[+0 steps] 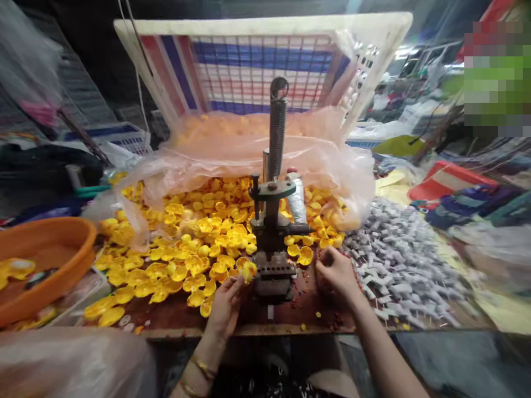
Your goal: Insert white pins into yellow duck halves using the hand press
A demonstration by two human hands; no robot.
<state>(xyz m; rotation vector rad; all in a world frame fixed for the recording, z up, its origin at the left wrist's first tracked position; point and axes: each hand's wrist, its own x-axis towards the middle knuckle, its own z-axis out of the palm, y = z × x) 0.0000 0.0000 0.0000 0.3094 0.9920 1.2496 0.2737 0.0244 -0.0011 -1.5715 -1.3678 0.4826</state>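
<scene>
My left hand (pixel 225 304) is closed in a pinch on a small yellow plastic piece (pixel 248 270), holding it at the left side of the hand press (pixel 271 276). To the right of the press, my right hand (pixel 338 273) has its thumb and fingers pressed together. It is close to a cluster of tiny red pieces (pixel 360 276); whatever sits between its fingertips is hidden. Yellow plastic shells (pixel 194 262), many joined in open rounded halves, spread over the bench to the left and behind the press.
A clear plastic bag (pixel 166 166) spills shells before a tilted white crate (pixel 265 25). An orange basin (pixel 45 237) stands left. Small grey-white parts with thin wires (pixel 406 260) heap at right. The brown bench's front edge (pixel 186 333) runs before me.
</scene>
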